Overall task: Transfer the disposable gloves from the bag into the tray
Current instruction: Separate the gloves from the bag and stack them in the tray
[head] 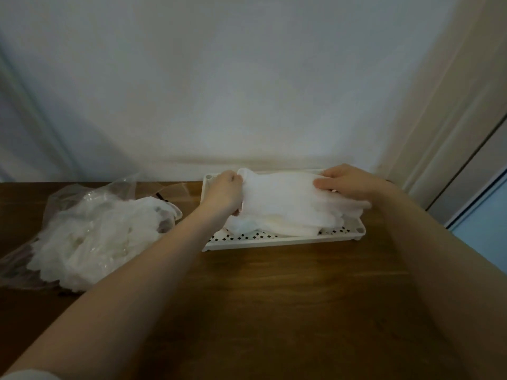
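Roughly midway, by the look of it: a stack of translucent disposable gloves (288, 204) already lies in the white perforated tray (274, 239), while a large heap of the same gloves (90, 242) remains inside the clear plastic bag (68, 207), lying on its side well to the left of the tray on the wooden table (274, 297).

Both hands are over the tray, holding the topmost glove stretched flat above the stack. The left hand (223, 194) grips its left edge, fingers curled round the film with the thumb on top. The right hand (348, 183) holds the right end, thumb pressed on the upper face and the other fingers tucked beneath or behind; exactly how those lie I cannot tell.

What is left, as I judge it, is to lay this glove down and go back to the bag for the rest, which looks like more than what has been moved so far.

Counted: one tray, one bag, two hands. The gloves cannot be counted, since the thin layers blur together both in the tray and in the bag. A pale wall (247, 78) stands behind the table.
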`<state>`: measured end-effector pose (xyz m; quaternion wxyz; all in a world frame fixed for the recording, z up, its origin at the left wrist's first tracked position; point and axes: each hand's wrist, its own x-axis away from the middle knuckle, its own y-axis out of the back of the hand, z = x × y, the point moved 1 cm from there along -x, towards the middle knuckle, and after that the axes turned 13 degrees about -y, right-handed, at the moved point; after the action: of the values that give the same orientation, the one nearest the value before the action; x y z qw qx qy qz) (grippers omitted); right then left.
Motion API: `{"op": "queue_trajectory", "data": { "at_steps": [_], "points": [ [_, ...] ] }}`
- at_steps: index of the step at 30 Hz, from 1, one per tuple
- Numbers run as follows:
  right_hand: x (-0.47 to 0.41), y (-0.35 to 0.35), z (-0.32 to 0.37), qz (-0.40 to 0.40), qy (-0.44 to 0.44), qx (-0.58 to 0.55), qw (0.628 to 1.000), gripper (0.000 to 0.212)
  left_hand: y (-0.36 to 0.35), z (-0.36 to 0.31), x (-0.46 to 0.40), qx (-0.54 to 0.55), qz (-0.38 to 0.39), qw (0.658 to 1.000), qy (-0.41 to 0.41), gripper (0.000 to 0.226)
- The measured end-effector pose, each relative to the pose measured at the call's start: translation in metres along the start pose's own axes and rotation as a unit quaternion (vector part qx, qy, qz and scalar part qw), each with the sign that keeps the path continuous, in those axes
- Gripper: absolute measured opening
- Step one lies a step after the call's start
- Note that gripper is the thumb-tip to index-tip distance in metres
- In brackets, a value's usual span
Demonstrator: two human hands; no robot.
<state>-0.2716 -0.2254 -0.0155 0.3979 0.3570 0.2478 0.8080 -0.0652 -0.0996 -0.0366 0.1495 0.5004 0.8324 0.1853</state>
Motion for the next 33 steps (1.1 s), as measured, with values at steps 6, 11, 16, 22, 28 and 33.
{"op": "queue_trajectory", "data": {
  "at_steps": [6,11,16,22,28,33],
  "points": [
    [-0.038,-0.015,0.019,-0.107,0.008,0.175,0.979,0.036,-0.005,0.016,-0.008,-0.211,0.004,0.974,-0.08,0.037],
    [-0.025,-0.034,0.04,-0.347,0.077,0.263,0.897,0.03,-0.003,0.025,-0.013,-0.278,-0.007,0.958,-0.072,0.024],
    [-0.001,-0.105,0.038,-0.151,0.297,0.337,0.881,0.055,-0.006,0.033,-0.018,-0.318,-0.012,0.946,-0.065,0.036],
    [-0.028,-0.083,-0.003,-0.081,0.138,0.394,0.905,0.093,-0.011,0.052,-0.02,-0.323,0.005,0.946,-0.035,0.038],
    [-0.032,-0.071,-0.028,-0.088,0.044,0.322,0.942,0.11,-0.014,0.048,-0.012,-0.464,-0.014,0.879,-0.113,0.039],
    [-0.032,-0.071,-0.027,-0.053,0.037,0.306,0.95,0.116,-0.011,0.051,-0.013,-0.528,0.019,0.817,-0.229,0.029]
  ]
}}
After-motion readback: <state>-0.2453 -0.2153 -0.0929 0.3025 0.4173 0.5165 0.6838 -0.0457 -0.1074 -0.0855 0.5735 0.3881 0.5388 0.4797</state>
